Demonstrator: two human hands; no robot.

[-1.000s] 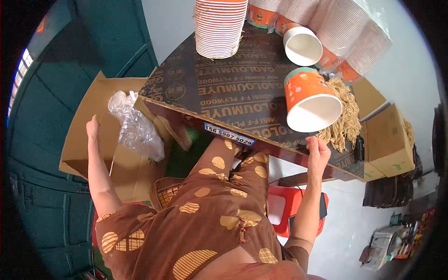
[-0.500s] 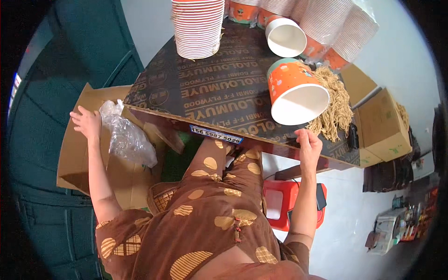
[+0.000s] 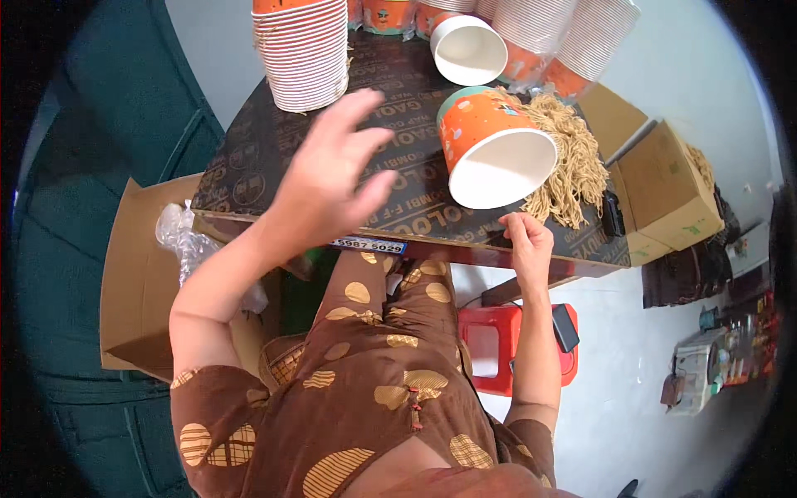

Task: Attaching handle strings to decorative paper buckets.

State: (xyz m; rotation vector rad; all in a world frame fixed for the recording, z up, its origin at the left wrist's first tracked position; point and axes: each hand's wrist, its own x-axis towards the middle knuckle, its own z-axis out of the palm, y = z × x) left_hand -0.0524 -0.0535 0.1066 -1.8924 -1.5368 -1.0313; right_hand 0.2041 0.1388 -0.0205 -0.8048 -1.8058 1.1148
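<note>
My left hand (image 3: pixel 328 178) is raised over the dark plywood tabletop (image 3: pixel 249 178), fingers spread and holding nothing. My right hand (image 3: pixel 525 241) rests on the table's near edge, fingers curled against it, just below a large orange paper cup (image 3: pixel 490 149) lying on its side with its white mouth toward me. A heap of tan fibre strands (image 3: pixel 569 162) lies right of that cup. A tall stack of orange-and-white cups (image 3: pixel 303 50) stands at the far left of the table.
Another tipped cup (image 3: pixel 467 48) and more cup stacks (image 3: pixel 581 41) crowd the far side. An open cardboard box (image 3: pixel 137 274) with a clear plastic bag (image 3: pixel 184 241) sits to my left; more boxes (image 3: pixel 664 191) at right. A red stool (image 3: pixel 498 349) stands below.
My left hand has let go of the plastic bag at the box and swung up and right over the tabletop. My right hand stays at the table edge.
</note>
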